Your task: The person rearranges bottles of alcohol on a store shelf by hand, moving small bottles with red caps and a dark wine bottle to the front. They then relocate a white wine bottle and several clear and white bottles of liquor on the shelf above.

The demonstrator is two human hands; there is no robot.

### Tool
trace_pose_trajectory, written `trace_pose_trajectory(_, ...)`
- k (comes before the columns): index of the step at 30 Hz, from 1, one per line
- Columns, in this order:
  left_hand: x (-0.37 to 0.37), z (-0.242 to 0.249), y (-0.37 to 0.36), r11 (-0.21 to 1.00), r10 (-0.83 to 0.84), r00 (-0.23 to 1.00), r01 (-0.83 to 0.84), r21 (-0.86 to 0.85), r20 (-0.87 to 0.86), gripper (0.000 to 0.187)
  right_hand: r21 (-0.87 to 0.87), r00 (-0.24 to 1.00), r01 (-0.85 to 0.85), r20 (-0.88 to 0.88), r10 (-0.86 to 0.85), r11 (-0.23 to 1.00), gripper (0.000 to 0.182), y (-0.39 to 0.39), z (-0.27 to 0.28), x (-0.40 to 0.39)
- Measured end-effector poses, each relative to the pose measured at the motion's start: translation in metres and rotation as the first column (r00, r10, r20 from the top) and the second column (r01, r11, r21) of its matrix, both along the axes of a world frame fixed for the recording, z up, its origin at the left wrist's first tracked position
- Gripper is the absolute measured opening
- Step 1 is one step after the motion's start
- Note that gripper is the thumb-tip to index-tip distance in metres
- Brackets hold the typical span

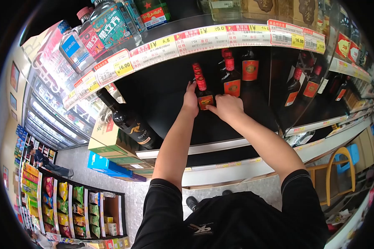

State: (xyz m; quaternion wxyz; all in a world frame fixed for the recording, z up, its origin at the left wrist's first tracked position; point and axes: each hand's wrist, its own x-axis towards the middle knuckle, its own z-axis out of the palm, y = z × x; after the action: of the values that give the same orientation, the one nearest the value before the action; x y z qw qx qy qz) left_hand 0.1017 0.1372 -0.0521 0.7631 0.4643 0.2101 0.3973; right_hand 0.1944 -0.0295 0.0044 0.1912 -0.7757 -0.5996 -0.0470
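On shelf (245,130): bottle row (202,87) between left hand (190,98) and right hand (228,106); other bottles (232,79) right of row; wine bottle (131,124) at left, near front edge (214,146).

Two bare hands showed: one left hand (190,99) and one right hand (229,107). Between them stood one file of red-capped bottles (205,102), at least three by the caps, the exact number hidden by overlap. Just right of these, two more red caps (229,63) could be counted. There was one Royal wine bottle (133,122), one wooden chair (331,174), one blue stool (353,154) and two dark shoes (192,203).
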Motion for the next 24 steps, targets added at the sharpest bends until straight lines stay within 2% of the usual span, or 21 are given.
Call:
trace_pose_trajectory(2, 0.002, 0.017, -0.019, 0.997, 0.071, 0.996, -0.071, -0.01, -0.045, 0.074, -0.162, 0.998, 0.043, 0.043, -0.036, 0.986, 0.047, 0.0, 0.007, 0.003)
trace_pose_trajectory(5, 0.006, 0.026, -0.027, 0.996, 0.087, 0.993, -0.087, 0.003, -0.08, 0.073, -0.092, 0.994, 0.036, 0.103, -0.026, 0.995, 0.048, 0.005, -0.005, 0.008)
trace_pose_trajectory(18, 0.029, -0.001, 0.01, 0.998, -0.013, 1.0, 0.012, -0.058, -0.02, 0.071, -0.022, 0.995, 0.002, 0.105, 0.0, 1.0, 0.048, 0.014, -0.019, 0.029)
trace_pose_trajectory(24, 0.036, -0.003, 0.009, 0.999, 0.027, 1.0, -0.027, -0.034, -0.015, 0.071, 0.043, 0.989, -0.104, 0.114, 0.099, 0.994, 0.044, 0.013, -0.024, 0.047)
